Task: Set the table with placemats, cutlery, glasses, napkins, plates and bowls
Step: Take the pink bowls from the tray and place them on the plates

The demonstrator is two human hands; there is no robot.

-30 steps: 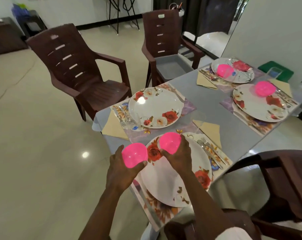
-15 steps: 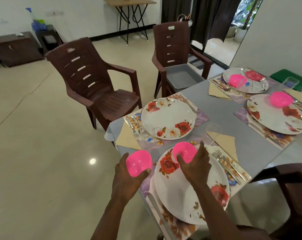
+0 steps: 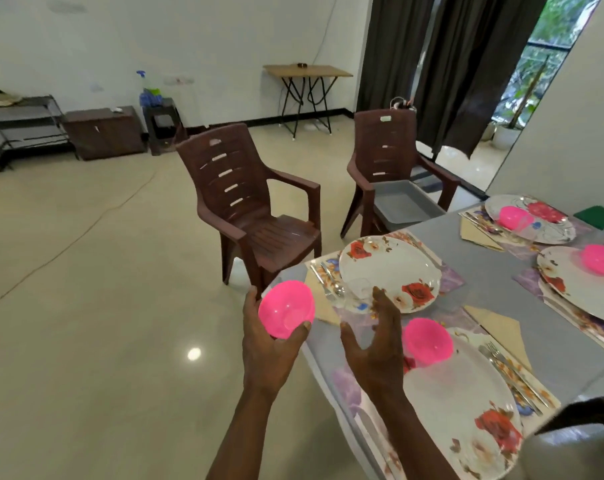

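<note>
The left grip point(image 3: 276, 344) holds a pink bowl point(image 3: 286, 308) from below, thumb on one side of the rim and fingers on the other, so the bowl tilts with its hollow facing the camera. It hangs off the corner of the grey surface point(image 3: 494, 282), above the floor and near the bare flowered plate point(image 3: 390, 268). The right grip point(image 3: 376, 348) is released, with fingers spread and loosely bent and nothing in it. It hovers just left of a second pink bowl point(image 3: 428, 341), which stands upright at the far edge of the nearest plate point(image 3: 467, 403); hand and bowl seem apart, though the blur makes that hard to judge. Cutlery point(image 3: 508, 368) lies right of that plate on its placemat, and a folded tan napkin point(image 3: 498, 327) sits just beyond. Farther along the surface, two more pink bowls rest on plates – one point(image 3: 513, 216) at the far setting, one point(image 3: 602, 259) at the right edge. A brown chair point(image 3: 252, 202) stands beside the corner.
</note>
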